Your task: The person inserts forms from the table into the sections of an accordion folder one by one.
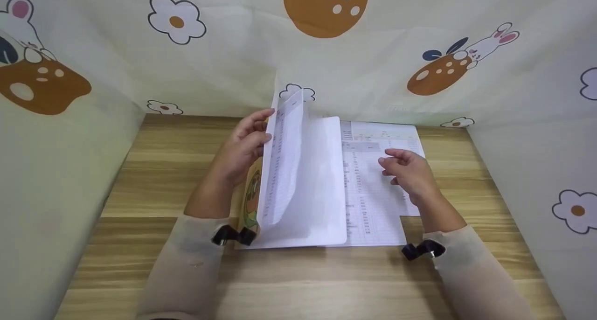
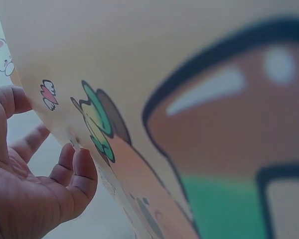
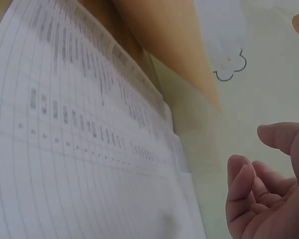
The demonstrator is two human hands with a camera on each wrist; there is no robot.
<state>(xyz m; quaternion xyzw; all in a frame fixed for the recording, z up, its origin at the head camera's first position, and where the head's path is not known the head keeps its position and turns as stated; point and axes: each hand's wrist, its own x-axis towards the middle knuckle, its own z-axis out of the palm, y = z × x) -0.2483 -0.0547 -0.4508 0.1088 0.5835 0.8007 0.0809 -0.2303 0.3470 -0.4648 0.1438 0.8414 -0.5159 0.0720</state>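
Note:
My left hand pinches the raised left edge of a booklet cover, thumb on one side and fingers on the other. The cover's outside is tan with cartoon drawings; in the head view it stands nearly upright. A loose-looking printed sheet leans against its inner side, curving at the bottom. To the right lies a white page of the booklet, flat on the table. My right hand hovers with loosely bent fingers over printed table sheets, holding nothing. The right wrist view shows its thumb apart from the fingers.
Partly under the booklet's right side, the printed sheets overlap one another on the wooden table. A pale curtain with rabbits, flowers and orange fruit rises behind the table and along both sides. The cover's top stands close to it.

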